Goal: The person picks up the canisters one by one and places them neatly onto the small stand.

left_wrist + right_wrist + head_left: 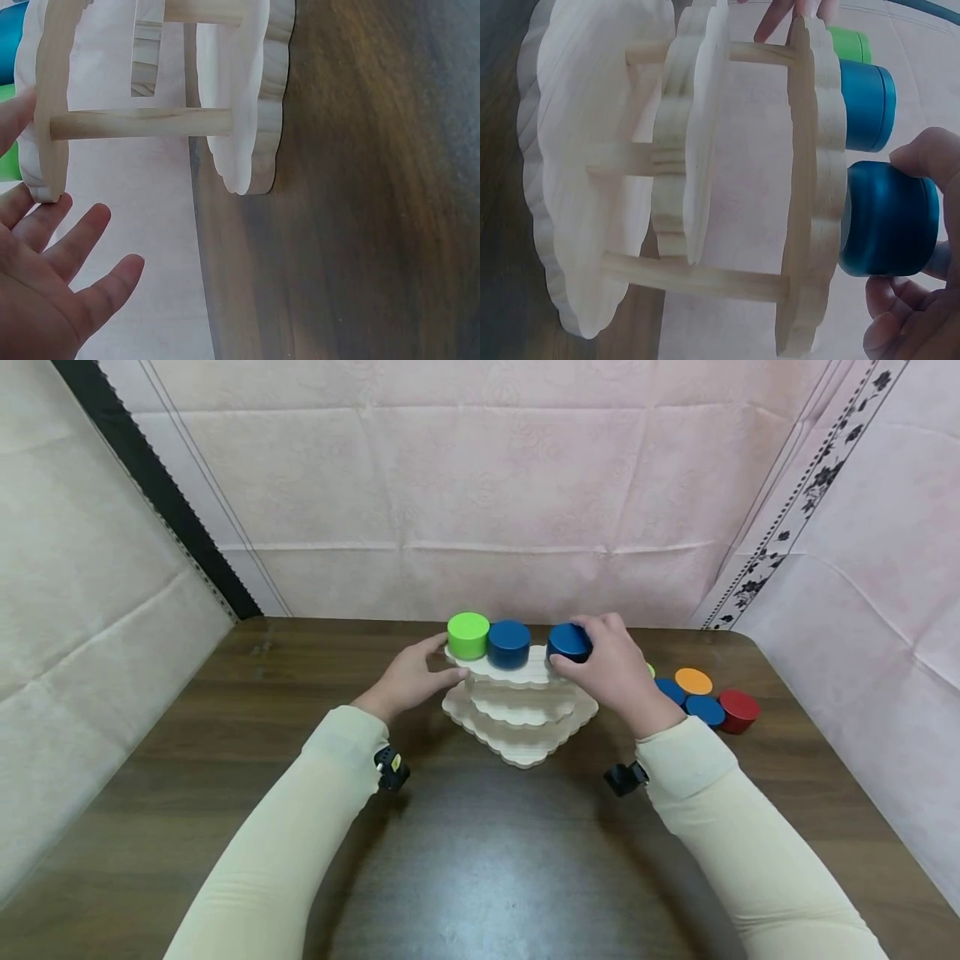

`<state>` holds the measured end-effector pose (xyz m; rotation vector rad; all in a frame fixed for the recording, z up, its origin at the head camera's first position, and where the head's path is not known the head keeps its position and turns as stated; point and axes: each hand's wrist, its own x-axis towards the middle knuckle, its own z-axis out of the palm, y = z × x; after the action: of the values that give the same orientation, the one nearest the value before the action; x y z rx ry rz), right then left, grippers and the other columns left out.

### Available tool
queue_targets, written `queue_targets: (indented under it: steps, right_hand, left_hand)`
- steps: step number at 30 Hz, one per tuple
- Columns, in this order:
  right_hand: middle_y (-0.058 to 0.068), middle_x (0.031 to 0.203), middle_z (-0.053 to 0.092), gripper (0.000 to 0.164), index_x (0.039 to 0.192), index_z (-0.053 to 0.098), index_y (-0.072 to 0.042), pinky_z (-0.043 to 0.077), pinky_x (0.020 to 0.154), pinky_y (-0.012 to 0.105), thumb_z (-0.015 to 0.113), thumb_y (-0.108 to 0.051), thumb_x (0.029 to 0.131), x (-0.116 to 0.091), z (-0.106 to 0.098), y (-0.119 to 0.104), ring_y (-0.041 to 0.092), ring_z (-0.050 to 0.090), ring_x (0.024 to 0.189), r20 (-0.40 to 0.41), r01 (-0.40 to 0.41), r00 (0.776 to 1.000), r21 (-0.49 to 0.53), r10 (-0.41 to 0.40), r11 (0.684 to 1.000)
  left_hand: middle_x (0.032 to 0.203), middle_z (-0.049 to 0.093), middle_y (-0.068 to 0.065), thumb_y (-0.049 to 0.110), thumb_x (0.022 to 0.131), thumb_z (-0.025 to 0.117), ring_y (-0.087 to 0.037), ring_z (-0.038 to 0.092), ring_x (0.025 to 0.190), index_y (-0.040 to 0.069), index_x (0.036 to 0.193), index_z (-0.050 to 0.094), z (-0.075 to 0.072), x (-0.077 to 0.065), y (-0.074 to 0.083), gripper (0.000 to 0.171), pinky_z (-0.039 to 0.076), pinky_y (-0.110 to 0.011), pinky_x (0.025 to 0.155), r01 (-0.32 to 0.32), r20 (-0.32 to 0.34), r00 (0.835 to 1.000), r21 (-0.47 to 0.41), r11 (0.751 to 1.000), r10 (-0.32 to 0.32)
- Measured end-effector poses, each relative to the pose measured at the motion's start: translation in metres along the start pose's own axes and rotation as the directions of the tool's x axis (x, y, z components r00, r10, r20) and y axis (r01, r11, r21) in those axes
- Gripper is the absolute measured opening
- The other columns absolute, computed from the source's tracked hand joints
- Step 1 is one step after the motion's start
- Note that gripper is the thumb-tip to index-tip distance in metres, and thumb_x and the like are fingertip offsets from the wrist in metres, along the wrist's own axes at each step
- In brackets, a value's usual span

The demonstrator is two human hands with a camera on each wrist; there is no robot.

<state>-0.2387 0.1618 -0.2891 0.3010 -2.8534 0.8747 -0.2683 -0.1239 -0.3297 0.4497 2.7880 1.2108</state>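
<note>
A pale wooden tiered stand (525, 739) with scalloped edges and round posts (142, 124) rises from the table. My left hand (411, 681) holds the left corner of its top tier (814, 195) between thumb and forefinger, the other fingers spread. On that tier, a green round tin (468, 637) stands at the left beside a blue tin (509, 645). With thumb and fingers, my right hand (611, 664) grips a second blue tin (891, 219) at the tier's right end. In the right wrist view this tin looks slightly tilted, its base at the tier's surface.
Right of the stand, several tins lie grouped on the brown wooden table (465, 860): an orange one (693, 681), a red one (738, 710), blue ones (705, 710) and a partly hidden green one. Pale cloth (480, 485) hangs behind the table.
</note>
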Motion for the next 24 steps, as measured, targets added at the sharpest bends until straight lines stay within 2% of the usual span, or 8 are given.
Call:
queue_targets:
  steps: [8, 24]
  right_hand:
    - [0.020, 0.131, 0.040, 0.063, 0.140, 0.046, -0.005, 0.045, 0.097, 0.053, 0.066, -0.035, 0.088, 0.008, 0.007, -0.007, 0.036, 0.047, 0.112, 0.027, 0.007, 1.000, -0.015, -0.007, 1.000]
    - [0.019, 0.136, 0.040, 0.066, 0.142, 0.045, -0.005, 0.043, 0.100, 0.051, 0.065, -0.038, 0.088, 0.008, 0.014, -0.011, 0.033, 0.047, 0.117, 0.046, 0.022, 0.999, -0.021, -0.021, 1.000]
  left_hand:
    - [0.141, 0.049, -0.015, 0.036, 0.090, 0.067, -0.033, 0.044, 0.131, 0.010, 0.151, 0.032, 0.001, 0.001, 0.000, 0.075, 0.037, -0.049, 0.107, 0.005, 0.001, 1.000, -0.018, 1.000, -0.005]
    - [0.144, 0.046, -0.015, 0.036, 0.091, 0.066, -0.033, 0.043, 0.132, 0.010, 0.152, 0.029, 0.002, 0.000, -0.002, 0.076, 0.036, -0.050, 0.107, 0.002, -0.001, 1.000, -0.034, 0.999, -0.002]
